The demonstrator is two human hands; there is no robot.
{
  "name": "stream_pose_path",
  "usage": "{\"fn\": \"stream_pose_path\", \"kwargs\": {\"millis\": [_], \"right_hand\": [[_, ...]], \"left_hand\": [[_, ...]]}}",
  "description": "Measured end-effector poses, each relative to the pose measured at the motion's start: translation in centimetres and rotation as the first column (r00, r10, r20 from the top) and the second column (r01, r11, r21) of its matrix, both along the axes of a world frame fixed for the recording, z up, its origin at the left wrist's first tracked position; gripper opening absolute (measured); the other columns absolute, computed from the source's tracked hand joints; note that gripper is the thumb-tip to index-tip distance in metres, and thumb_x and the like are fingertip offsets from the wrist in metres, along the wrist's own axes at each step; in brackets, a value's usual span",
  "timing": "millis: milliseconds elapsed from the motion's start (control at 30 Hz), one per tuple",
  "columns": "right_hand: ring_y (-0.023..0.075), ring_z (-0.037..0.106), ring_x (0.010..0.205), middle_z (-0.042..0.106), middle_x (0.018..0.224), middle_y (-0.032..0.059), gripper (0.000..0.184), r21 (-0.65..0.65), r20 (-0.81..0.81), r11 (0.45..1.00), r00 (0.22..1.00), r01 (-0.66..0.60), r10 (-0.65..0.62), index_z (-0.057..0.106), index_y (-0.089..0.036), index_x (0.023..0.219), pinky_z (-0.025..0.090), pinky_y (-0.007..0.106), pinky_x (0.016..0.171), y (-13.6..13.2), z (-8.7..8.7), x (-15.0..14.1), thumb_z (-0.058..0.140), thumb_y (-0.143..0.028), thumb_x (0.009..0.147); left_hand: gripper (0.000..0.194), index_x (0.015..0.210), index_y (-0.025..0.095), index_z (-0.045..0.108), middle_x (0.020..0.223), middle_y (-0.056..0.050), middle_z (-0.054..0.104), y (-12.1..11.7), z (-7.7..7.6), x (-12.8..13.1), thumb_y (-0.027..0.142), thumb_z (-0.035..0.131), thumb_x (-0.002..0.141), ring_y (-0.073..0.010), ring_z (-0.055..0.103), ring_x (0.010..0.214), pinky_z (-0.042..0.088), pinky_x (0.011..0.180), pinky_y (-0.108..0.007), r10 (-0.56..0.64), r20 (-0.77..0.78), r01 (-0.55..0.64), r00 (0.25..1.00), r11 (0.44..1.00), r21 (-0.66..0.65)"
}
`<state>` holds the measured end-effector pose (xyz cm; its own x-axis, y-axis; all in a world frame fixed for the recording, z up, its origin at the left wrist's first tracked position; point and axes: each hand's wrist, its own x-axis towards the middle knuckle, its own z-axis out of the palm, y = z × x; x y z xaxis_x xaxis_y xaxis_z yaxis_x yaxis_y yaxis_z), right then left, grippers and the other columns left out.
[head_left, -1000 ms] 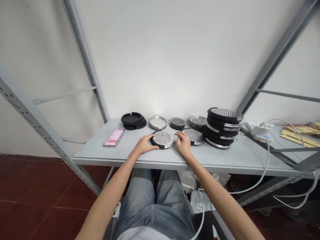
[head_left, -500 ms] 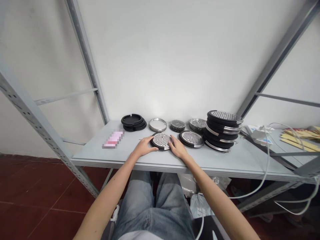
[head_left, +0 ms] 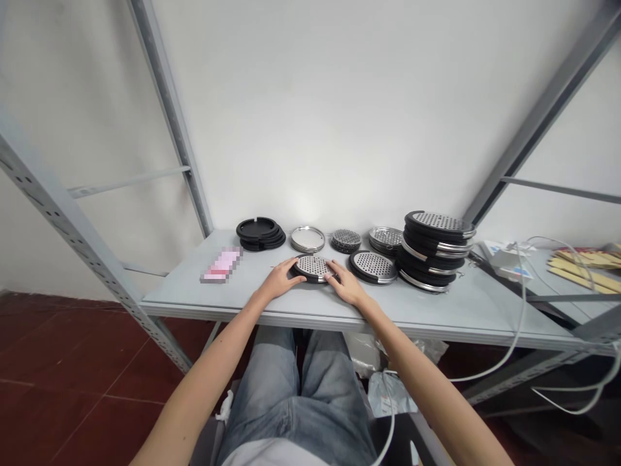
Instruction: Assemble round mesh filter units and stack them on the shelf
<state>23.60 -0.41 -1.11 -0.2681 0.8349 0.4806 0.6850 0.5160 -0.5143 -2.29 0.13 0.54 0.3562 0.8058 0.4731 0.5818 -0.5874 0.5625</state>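
Observation:
Between my two hands is a round perforated metal disc (head_left: 313, 266) in a black rim, low over the grey shelf top. My left hand (head_left: 281, 279) grips its left edge, thumb at the near side and fingers at the far side. On the opposite edge, my right hand (head_left: 343, 283) presses with its thumb and fingers. A similar black-rimmed disc (head_left: 373, 266) lies just right of my right hand. Behind the held disc are a stack of metal rings (head_left: 307, 247), a stack of small perforated plates (head_left: 346, 240) and a stack of larger perforated metal pieces (head_left: 385, 238).
A tall stack of rimmed discs (head_left: 431, 249) stands at the right. Black rings (head_left: 261, 234) are piled at the back left, near a blurred pink item (head_left: 223, 264). Metal uprights (head_left: 167, 110) frame the shelf; a white cable (head_left: 517, 336) hangs at the right.
Both hands keep their hold on the disc. Its near edge sits a little higher in the picture and its face looks flatter. The camera has shifted slightly.

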Motion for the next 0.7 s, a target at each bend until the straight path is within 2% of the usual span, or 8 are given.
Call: {"fn": "stream_pose_path", "kwargs": {"millis": [233, 333, 433, 500, 600, 700], "right_hand": [[0.0325, 0.042, 0.137, 0.044, 0.147, 0.0190, 0.067, -0.019, 0.066, 1.000, 0.998, 0.012, -0.011, 0.047, -0.017, 0.142, 0.036, 0.051, 0.111, -0.5, 0.5, -0.5, 0.055, -0.056, 0.087], [0.0346, 0.040, 0.137, 0.040, 0.150, 0.0196, 0.072, 0.045, 0.113, 0.999, 0.993, -0.024, 0.018, 0.052, -0.016, 0.138, 0.035, 0.052, 0.111, -0.9, 1.1, -0.8, 0.062, -0.059, 0.081], [0.0346, 0.043, 0.135, 0.050, 0.142, 0.0192, 0.076, 0.115, 0.152, 0.990, 0.986, -0.086, 0.068, 0.056, -0.014, 0.134, 0.035, 0.052, 0.111, -1.3, 1.5, -1.0, 0.069, -0.060, 0.074], [0.0344, 0.045, 0.133, 0.056, 0.136, 0.0185, 0.078, 0.142, 0.158, 0.983, 0.983, -0.118, 0.095, 0.058, -0.014, 0.131, 0.036, 0.052, 0.111, -1.4, 1.6, -1.1, 0.071, -0.061, 0.072], [0.0351, 0.047, 0.131, 0.056, 0.136, 0.0193, 0.083, 0.157, 0.163, 0.976, 0.979, -0.152, 0.126, 0.058, -0.014, 0.131, 0.038, 0.053, 0.109, -1.4, 1.6, -1.1, 0.075, -0.063, 0.067], [0.0348, 0.051, 0.128, 0.057, 0.134, 0.0191, 0.078, 0.162, 0.171, 0.974, 0.976, -0.160, 0.132, 0.059, -0.015, 0.129, 0.040, 0.053, 0.108, -1.3, 1.5, -1.1, 0.075, -0.061, 0.068]], "left_hand": [[0.061, 0.137, 0.018, 0.049, 0.142, -0.012, 0.052, -0.4, 0.3, 0.3, 0.049, 0.062, 0.086, -0.0270, 0.048, 0.132, 0.037, 0.112, -0.042, 0.003, -0.022, -0.002, 1.000, 0.999, 0.039], [0.047, 0.129, 0.017, 0.057, 0.134, -0.011, 0.059, -0.5, 0.4, 0.4, 0.045, 0.056, 0.091, -0.0253, 0.054, 0.126, 0.040, 0.109, -0.040, 0.015, -0.014, -0.014, 1.000, 0.999, 0.045], [0.037, 0.117, 0.015, 0.065, 0.120, -0.011, 0.068, -0.5, 0.5, 0.5, 0.040, 0.051, 0.094, -0.0245, 0.061, 0.115, 0.045, 0.104, -0.040, 0.066, -0.019, -0.065, 0.998, 0.997, 0.038], [0.037, 0.117, 0.015, 0.065, 0.118, -0.011, 0.069, -0.5, 0.4, 0.5, 0.040, 0.055, 0.092, -0.0252, 0.063, 0.112, 0.046, 0.103, -0.040, 0.082, -0.035, -0.080, 0.996, 0.996, 0.049], [0.044, 0.119, 0.017, 0.064, 0.121, -0.012, 0.067, -0.5, 0.1, 0.6, 0.044, 0.065, 0.085, -0.0266, 0.062, 0.114, 0.046, 0.104, -0.042, 0.071, -0.044, -0.067, 0.997, 0.995, 0.079], [0.052, 0.119, 0.018, 0.064, 0.125, -0.012, 0.065, -0.5, -0.1, 0.5, 0.048, 0.071, 0.078, -0.0279, 0.060, 0.117, 0.044, 0.106, -0.043, 0.053, -0.041, -0.048, 0.998, 0.993, 0.109]]}}
